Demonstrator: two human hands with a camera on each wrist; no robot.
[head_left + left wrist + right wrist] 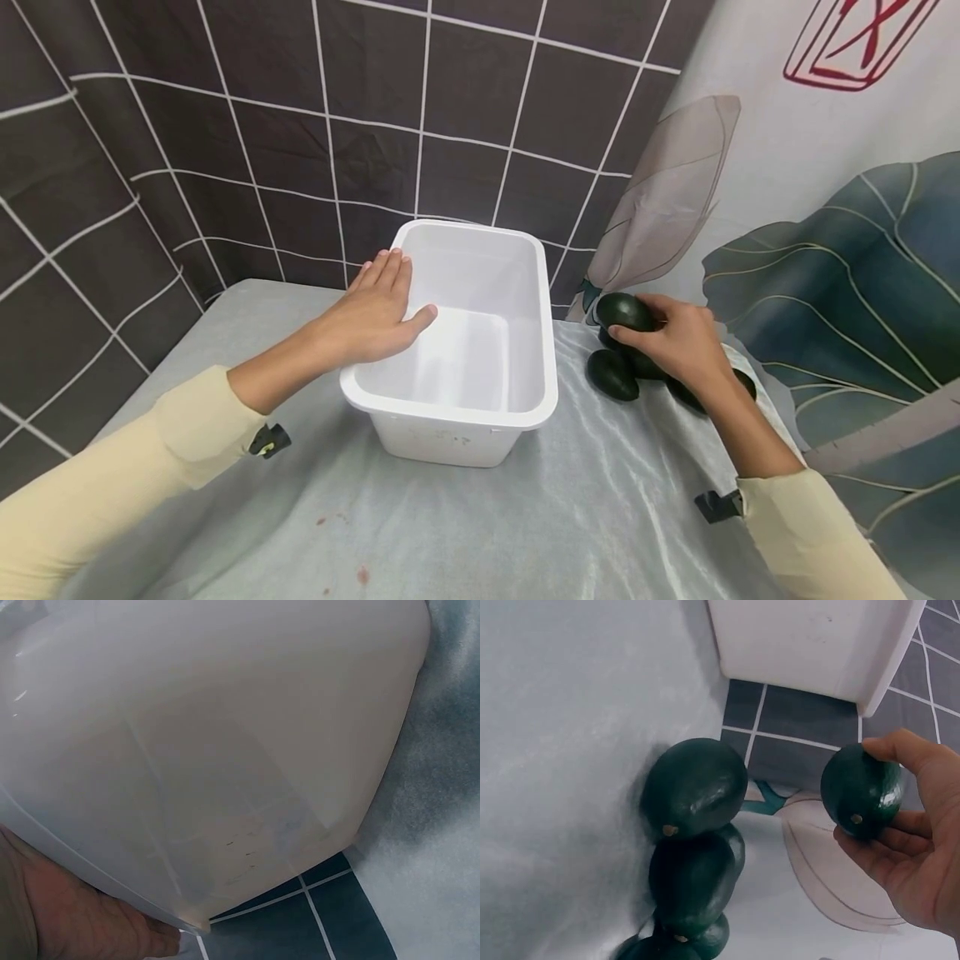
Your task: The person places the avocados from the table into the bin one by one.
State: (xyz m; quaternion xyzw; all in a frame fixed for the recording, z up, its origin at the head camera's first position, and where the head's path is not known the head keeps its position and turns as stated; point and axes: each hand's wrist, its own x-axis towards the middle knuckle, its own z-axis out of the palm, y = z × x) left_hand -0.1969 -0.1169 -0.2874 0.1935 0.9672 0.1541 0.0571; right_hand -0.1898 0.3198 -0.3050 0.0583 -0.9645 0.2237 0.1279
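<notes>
A white plastic basin [453, 437] stands on the cloth-covered table with nothing inside it. My left hand [378, 317] rests flat on its left rim, fingers straight and thumb over the inside; in the left wrist view the basin's outer wall fills most of the picture. To the right of the basin, my right hand [678, 337] grips a dark green avocado [860, 791] between thumb and fingers. The right wrist view shows it raised off the cloth, apart from the pile. Several more avocados [695, 787] lie bunched together under and beside that hand.
A silvery grey cloth [300, 508] with a few brownish spots covers the table. Behind the basin hangs a dark curtain [375, 158] with a white grid. On the right, a white curtain [765, 167] with large leaf prints comes down close beside the avocados.
</notes>
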